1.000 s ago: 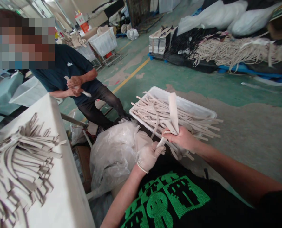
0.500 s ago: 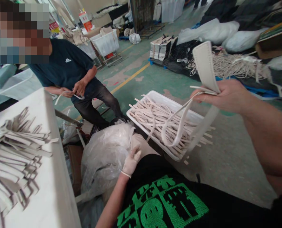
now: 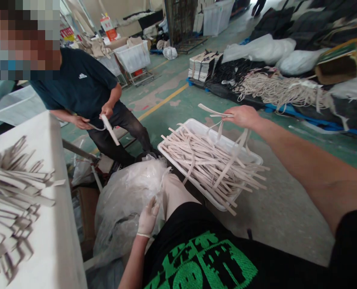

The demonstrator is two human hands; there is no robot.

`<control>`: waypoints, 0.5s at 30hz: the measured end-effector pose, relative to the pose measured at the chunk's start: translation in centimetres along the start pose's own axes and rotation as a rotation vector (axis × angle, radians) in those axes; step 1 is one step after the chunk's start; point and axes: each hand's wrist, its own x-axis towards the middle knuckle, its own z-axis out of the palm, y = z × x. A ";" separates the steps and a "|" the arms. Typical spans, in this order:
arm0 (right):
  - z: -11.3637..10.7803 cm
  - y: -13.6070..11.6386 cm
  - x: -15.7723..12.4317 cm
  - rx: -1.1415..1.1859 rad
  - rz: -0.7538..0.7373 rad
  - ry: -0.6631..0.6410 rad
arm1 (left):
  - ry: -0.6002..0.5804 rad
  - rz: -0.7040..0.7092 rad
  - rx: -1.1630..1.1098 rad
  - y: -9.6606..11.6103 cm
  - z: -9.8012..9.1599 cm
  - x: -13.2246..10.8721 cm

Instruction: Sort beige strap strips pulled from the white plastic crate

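My right hand [image 3: 241,116] is stretched out over the far side of a white tray [image 3: 196,124] and pinches a cream strap [image 3: 210,110] by one end; the strap's loop hangs down onto the heap of cream straps [image 3: 210,162] in the tray. My left hand [image 3: 148,217], in a white glove, rests low against a clear plastic bag [image 3: 127,200] beside my knee, fingers loosely spread, holding nothing.
A seated person in a dark shirt [image 3: 76,88] at left holds a strap of their own. A white table [image 3: 60,224] with several grey-cream straps [image 3: 12,196] stands at near left. Heaps of cords, bags and boxes [image 3: 274,88] line the far floor.
My right hand has swung the strap down from high at right and reached forward over the tray. My gloved left hand let go of it and dropped to the plastic bag.
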 end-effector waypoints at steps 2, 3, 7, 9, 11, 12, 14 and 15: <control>1.3 0.1 0.7 0.032 -0.013 -0.049 | 0.045 -0.025 0.054 -1.4 -0.8 -0.2; 1.9 0.1 0.9 0.046 -0.013 -0.072 | 0.075 -0.029 0.077 -2.2 -1.3 -0.4; 3.7 0.2 0.8 0.125 0.045 -0.128 | 0.266 0.012 0.174 -5.9 -4.2 -2.5; 4.9 -0.3 0.2 0.201 0.076 -0.193 | 0.356 0.018 0.194 -7.8 -5.3 -3.9; 6.7 -1.5 -1.0 0.323 0.063 -0.318 | 0.420 -0.010 0.169 -9.6 -5.7 -5.3; 8.0 -2.4 -1.8 0.394 0.042 -0.388 | 0.446 -0.041 0.141 -10.4 -5.6 -5.9; 11.2 -4.8 -3.6 0.535 0.000 -0.490 | 0.481 -0.130 0.067 -11.8 -4.9 -6.7; 13.0 -6.2 -4.5 0.597 -0.019 -0.516 | 0.483 -0.184 0.032 -12.4 -4.5 -6.9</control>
